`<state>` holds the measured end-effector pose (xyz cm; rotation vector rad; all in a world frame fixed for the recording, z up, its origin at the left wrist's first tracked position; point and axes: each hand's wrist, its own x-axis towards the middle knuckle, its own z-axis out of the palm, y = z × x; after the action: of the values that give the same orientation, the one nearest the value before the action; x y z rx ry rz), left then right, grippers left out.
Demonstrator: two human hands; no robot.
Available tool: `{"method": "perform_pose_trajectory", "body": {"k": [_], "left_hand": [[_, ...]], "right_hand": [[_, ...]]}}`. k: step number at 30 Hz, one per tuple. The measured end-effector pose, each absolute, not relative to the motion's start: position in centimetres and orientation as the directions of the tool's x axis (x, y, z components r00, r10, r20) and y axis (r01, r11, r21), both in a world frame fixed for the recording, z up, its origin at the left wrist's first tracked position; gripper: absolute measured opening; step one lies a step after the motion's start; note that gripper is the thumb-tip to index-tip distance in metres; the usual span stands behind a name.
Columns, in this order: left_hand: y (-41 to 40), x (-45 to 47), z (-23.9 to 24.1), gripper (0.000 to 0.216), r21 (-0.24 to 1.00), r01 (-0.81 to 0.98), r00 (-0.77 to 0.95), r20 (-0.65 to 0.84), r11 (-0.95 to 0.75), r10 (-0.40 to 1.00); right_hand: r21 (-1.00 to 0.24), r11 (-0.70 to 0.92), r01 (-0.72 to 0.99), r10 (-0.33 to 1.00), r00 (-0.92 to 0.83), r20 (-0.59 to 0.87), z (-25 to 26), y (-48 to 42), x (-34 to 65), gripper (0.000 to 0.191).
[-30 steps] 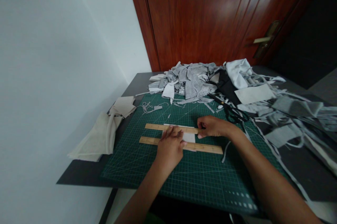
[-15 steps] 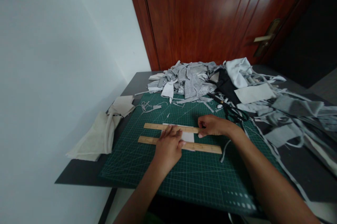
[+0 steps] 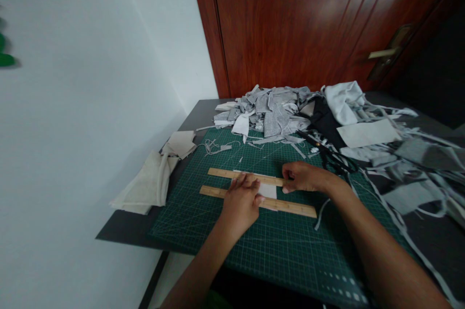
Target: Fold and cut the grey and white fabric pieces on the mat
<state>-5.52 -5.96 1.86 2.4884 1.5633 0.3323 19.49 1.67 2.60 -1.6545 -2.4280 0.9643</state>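
Head view. My left grip [image 3: 241, 202] lay palm down, fingers stretched and slightly parted, closed around nothing. Its fingertips rested on the far ruler [image 3: 222, 172]; the hand crossed the near ruler [image 3: 290, 207]. The pale cloth piece [image 3: 268, 191] lay flat under that grip and both rulers, its bare part showing just to the grip's right, between the two wooden strips.

My right grip [image 3: 301, 177] was bent into a pinch, thumb and fingers together on the far ruler's right end.

Green cutting mat [image 3: 276, 246] beneath both grips, on a dark desk [image 3: 123, 231]. Black scissors [image 3: 318, 144] beyond the right grip and slightly to its right. A thin grey strip [image 3: 321, 214] nearer me than that grip, just beside the near ruler's end. Loose threads [image 3: 225, 147] beyond the left grip; folded cream cloth [image 3: 145, 183] well to its left. Grey scrap heap [image 3: 272, 115] well beyond both grips, in front of a reddish-brown door [image 3: 290, 23].
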Motion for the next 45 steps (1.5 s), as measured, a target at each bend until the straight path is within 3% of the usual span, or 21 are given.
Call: {"method": "perform_pose_trajectory", "body": {"k": [20,30,39,42,45], "left_hand": [[-5.8,-5.6,1.9,0.040,0.265,0.861,0.428,0.083,-0.434,0.900],[-5.5,-5.5,1.9,0.041,0.253,0.865,0.430,0.076,-0.434,0.900],[-5.4,-5.5,2.0,0.042,0.266,0.859,0.431,0.082,-0.436,0.899],[-5.4,-5.5,2.1,0.041,0.270,0.860,0.432,0.070,-0.434,0.899],[-5.4,-5.4,2.2,0.040,0.273,0.860,0.432,0.064,-0.432,0.900]], "right_hand": [[-0.493,0.239,0.836,0.847,-0.428,-0.316,2.9,1.6,19.2,0.025],[-0.472,0.154,0.868,0.828,-0.374,-0.418,4.2,1.6,21.5,0.045],[-0.491,0.164,0.856,0.808,-0.402,-0.431,4.1,1.8,22.5,0.046],[-0.556,0.178,0.812,0.811,-0.441,-0.384,3.6,2.3,23.6,0.041],[-0.590,0.183,0.786,0.893,-0.384,-0.235,2.8,3.1,24.4,0.030]]}}
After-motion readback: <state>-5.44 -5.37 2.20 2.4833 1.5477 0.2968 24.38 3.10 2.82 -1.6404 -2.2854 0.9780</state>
